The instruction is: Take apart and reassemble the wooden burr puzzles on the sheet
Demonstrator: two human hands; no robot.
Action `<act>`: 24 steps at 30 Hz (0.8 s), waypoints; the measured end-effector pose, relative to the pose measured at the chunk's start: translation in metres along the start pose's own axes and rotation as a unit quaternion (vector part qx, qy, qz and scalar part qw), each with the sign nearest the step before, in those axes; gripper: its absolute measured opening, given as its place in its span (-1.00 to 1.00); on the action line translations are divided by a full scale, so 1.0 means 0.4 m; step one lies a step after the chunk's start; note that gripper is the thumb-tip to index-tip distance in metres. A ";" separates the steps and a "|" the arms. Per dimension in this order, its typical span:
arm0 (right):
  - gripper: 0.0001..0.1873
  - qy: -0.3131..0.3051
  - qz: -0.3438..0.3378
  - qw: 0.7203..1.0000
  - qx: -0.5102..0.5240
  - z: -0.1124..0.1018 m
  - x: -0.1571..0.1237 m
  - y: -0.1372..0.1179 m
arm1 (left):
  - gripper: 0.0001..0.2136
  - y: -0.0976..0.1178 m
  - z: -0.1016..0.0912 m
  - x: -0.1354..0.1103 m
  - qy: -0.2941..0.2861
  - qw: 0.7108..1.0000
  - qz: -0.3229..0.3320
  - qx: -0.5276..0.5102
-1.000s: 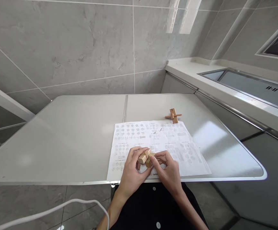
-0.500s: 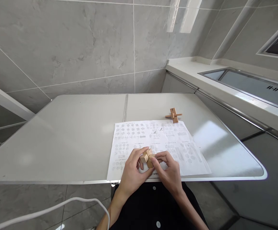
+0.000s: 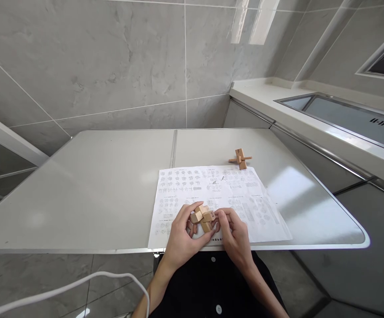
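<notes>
Over the front of the printed sheet, I hold a small wooden burr puzzle (image 3: 202,216) of interlocking pale blocks. My left hand (image 3: 183,234) curves around its left side, index finger at the top and thumb along the lower edge. On the right side, the curled fingers of my right hand (image 3: 234,232) meet the block that has a dark mark on its end. The right thumb lies by the index finger, off the top of the blocks. Some fingertips are hidden behind the puzzle.
Under my hands lies a white sheet (image 3: 178,203) printed with small diagrams. A second wooden cross-shaped puzzle (image 3: 240,159) stands beyond its far edge on the pale folding table (image 3: 95,190). A white cable (image 3: 92,277) runs at lower left, and a counter (image 3: 261,90) stands at right.
My right thumb has drawn back from the top of the puzzle. The puzzle's right block now sits turned, with its marked end showing. The second puzzle has stayed in place.
</notes>
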State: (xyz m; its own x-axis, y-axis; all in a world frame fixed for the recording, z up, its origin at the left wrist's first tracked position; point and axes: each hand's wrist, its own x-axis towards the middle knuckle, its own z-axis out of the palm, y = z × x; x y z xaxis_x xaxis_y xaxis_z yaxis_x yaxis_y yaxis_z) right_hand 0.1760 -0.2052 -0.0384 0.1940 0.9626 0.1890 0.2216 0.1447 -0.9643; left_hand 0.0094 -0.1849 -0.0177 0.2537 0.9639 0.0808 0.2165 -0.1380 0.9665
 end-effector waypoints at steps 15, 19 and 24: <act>-0.71 -0.166 0.010 0.984 0.062 -0.011 0.009 -0.004 | -0.32 -0.001 -0.030 -0.007 -0.097 0.977 -0.067 -0.178; -0.68 -0.174 -0.003 0.984 0.045 -0.016 0.011 -0.008 | -0.34 0.005 -0.031 -0.007 -0.095 0.978 -0.054 -0.175; -0.61 -0.185 0.004 0.982 0.044 -0.024 0.013 -0.013 | -0.32 0.011 -0.033 -0.005 -0.108 0.979 -0.057 -0.164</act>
State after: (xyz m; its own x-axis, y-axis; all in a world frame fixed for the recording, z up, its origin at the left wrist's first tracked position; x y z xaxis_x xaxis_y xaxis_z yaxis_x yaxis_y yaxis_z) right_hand 0.1851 -0.2033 -0.0305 -0.1695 0.9786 0.1169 0.1343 0.1405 -0.9809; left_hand -0.0027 -0.1843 -0.0104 0.4463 0.8934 -0.0512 -0.0512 0.0827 0.9953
